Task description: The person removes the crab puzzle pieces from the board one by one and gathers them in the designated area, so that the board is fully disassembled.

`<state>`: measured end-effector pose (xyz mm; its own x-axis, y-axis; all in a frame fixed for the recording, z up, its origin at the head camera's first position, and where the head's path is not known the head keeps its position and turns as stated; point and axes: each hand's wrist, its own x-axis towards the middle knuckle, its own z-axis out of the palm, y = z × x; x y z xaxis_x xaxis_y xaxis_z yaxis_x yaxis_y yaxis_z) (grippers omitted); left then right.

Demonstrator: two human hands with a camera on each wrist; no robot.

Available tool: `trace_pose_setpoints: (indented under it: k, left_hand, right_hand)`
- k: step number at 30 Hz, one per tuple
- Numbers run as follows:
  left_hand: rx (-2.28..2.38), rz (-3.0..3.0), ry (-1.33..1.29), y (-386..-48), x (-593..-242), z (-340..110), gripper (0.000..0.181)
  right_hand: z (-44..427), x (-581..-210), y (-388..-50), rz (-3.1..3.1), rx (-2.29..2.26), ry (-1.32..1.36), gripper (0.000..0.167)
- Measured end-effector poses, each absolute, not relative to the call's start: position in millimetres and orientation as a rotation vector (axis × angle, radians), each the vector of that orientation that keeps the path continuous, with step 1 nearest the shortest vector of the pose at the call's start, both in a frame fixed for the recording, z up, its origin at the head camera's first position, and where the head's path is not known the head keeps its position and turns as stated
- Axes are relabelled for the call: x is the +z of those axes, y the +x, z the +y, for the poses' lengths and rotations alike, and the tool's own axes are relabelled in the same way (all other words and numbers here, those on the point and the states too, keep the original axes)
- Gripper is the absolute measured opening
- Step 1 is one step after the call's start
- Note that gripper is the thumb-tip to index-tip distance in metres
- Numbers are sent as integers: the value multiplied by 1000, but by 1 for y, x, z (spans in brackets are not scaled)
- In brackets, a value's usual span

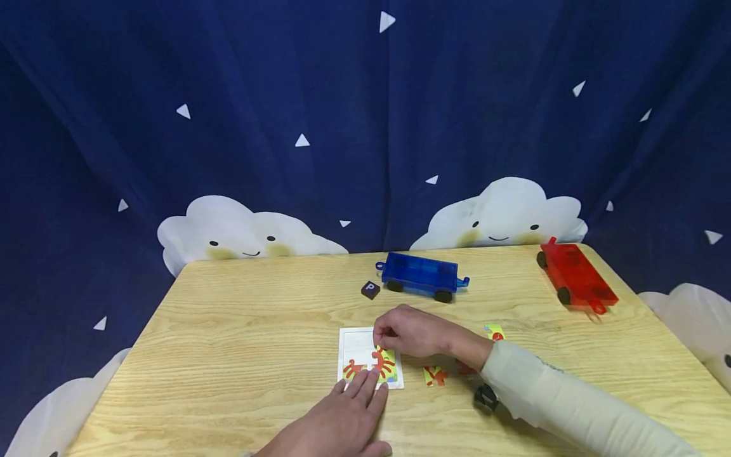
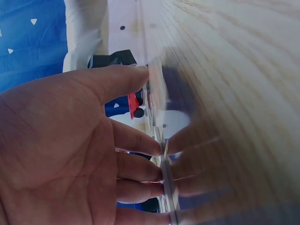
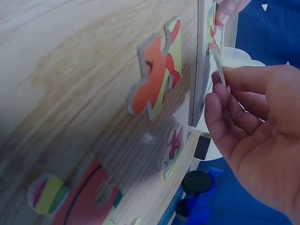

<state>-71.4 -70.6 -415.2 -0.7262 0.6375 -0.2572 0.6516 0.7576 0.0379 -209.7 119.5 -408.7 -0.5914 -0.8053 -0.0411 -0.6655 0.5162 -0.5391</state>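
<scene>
A white jigsaw tray (image 1: 342,355) is lying at the lower middle of the head frame, and its lower edge is being touched by the fingertips of the left hand (image 1: 342,419). The fingers of that hand are being held straight and slightly spread, with the thumb being kept apart; nothing is being grasped by them. Over the tray's upper right corner, a thin jigsaw piece (image 3: 219,63) is being pinched between the thumb and fingers of the right hand (image 1: 414,331), the other fingers being curled in; in the right wrist frame, the piece is being held tilted. The lower and right parts of the tray are being covered by yellow-and-red pieces, while its white base is being left exposed at the upper left.

To the right of the tray, a loose yellow-and-red piece (image 1: 436,376) is lying apart from it, and another loose piece (image 1: 494,331) is being partly hidden by the right arm. A beige sleeve (image 1: 571,400) is being worn on that arm.

Farther up the wooden table (image 1: 228,330), a blue toy wagon (image 1: 419,274) is standing at the middle, with a dark tile marked P (image 1: 370,290) lying near its left end. A red toy wagon (image 1: 579,273) is standing at the right. Behind, a dark blue curtain (image 1: 257,82) is hanging.
</scene>
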Motion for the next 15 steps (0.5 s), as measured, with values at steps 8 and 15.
trace_pose_setpoints:
  k: [8, 15]
  left_hand:
    - [-91, 2702, 1004, -71, -416, -71, 80]
    - [-72, 2679, 997, -73, -415, -71, 79]
  right_hand:
    - [120, -407, -208, 2468, -697, -1213, 11]
    - [129, -397, -205, 2483, -725, -1182, 14]
